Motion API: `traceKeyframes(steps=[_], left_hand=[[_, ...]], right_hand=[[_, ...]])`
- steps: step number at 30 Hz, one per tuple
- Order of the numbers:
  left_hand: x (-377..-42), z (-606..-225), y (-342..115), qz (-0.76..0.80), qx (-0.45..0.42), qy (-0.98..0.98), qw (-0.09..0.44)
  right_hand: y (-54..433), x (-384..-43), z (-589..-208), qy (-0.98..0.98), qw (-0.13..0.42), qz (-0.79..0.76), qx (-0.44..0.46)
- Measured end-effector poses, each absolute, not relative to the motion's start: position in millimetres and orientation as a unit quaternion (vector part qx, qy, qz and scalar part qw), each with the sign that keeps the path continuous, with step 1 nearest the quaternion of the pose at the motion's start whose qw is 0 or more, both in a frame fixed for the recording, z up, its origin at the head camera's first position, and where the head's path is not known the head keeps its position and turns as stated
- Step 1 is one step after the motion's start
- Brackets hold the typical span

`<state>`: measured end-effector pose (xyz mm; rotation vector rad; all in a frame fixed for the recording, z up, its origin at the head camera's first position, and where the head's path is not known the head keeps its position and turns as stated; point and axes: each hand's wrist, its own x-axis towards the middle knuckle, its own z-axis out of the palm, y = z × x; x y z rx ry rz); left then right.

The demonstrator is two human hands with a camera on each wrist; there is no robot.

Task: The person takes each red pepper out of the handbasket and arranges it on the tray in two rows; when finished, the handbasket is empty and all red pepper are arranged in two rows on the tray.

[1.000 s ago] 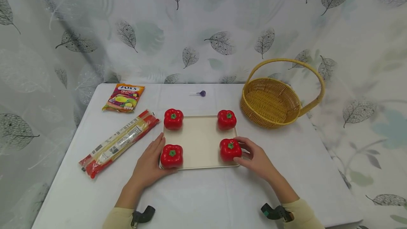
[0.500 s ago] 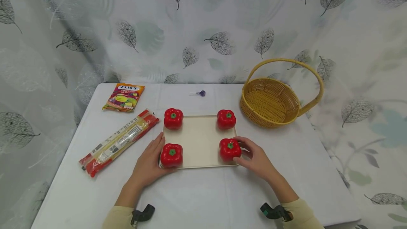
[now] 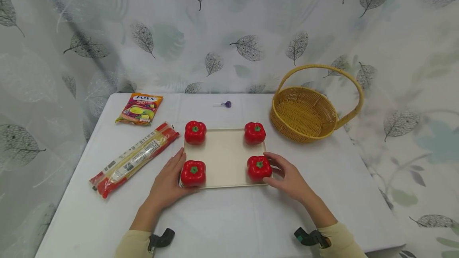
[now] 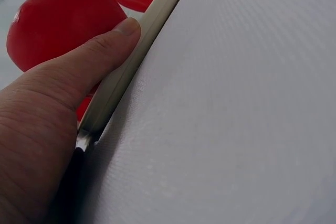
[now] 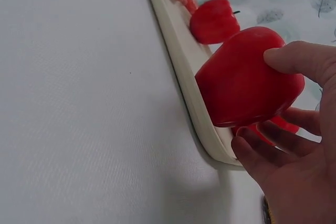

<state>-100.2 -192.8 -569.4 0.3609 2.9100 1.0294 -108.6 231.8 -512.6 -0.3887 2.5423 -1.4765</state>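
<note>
A cream rectangular tray (image 3: 226,158) lies on the table with a red bell pepper near each corner. At its left end, my left hand (image 3: 166,186) has straight fingers along the side. In the left wrist view, its thumb lies over the tray's front rim, beside the front-left bell pepper (image 4: 65,22). My right hand (image 3: 290,178) holds the front-right bell pepper (image 3: 259,168), thumb on its near side in the right wrist view and fingers bent around the other. Untouched at the back are a left bell pepper (image 3: 195,132) and a right bell pepper (image 3: 255,133).
A yellow wicker basket (image 3: 305,114) with a tall handle stands at the back right. On the left lie a long noodle-like packet (image 3: 134,160) and a Fox's candy bag (image 3: 140,109). Behind the tray is a small purple lollipop (image 3: 226,104). A leaf-print curtain (image 3: 229,31) hangs behind.
</note>
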Motion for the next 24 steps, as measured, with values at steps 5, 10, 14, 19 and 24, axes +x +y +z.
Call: traceKeyframes(steps=[5,10,14,19,24], left_hand=[[-98.9,-571.4,-192.6,0.334,0.116,0.935,0.019],[-96.6,-571.9,-191.9,0.334,0.117,0.935,0.02],[-96.9,-570.7,-190.8,0.335,0.119,0.934,0.017],[-96.3,-573.0,-189.2,0.336,0.118,0.934,0.018],[-94.1,-573.7,-188.5,0.336,0.115,0.935,0.017]], right_hand=[[233.4,-107.3,-512.1,0.852,0.089,-0.499,-0.134],[238.1,-106.1,-512.0,0.845,0.069,-0.508,-0.151],[242.3,-106.9,-510.1,0.837,0.03,-0.521,-0.165],[247.9,-108.1,-506.1,0.831,-0.006,-0.532,-0.165],[253.4,-109.5,-500.8,0.825,-0.042,-0.534,-0.183]])
